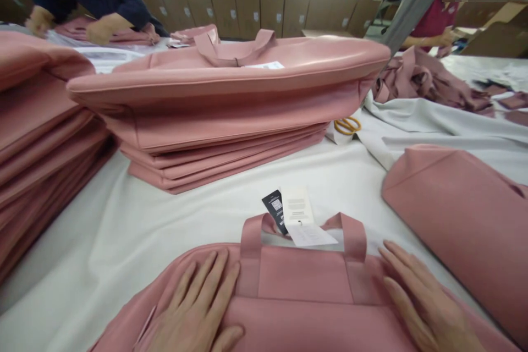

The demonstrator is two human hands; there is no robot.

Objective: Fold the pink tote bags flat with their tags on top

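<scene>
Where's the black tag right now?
In the head view, the black tag is near the middle, partly behind the left edge of the cream tag, at the handle of the pink bag under the left hand and right hand.

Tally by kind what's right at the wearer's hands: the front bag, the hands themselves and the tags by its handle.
Front pink bag: 1
Hands, left hand and right hand: 2
Black tag: 1
Pale tags, upper pale tag and lower pale tag: 2
Total: 6
</scene>
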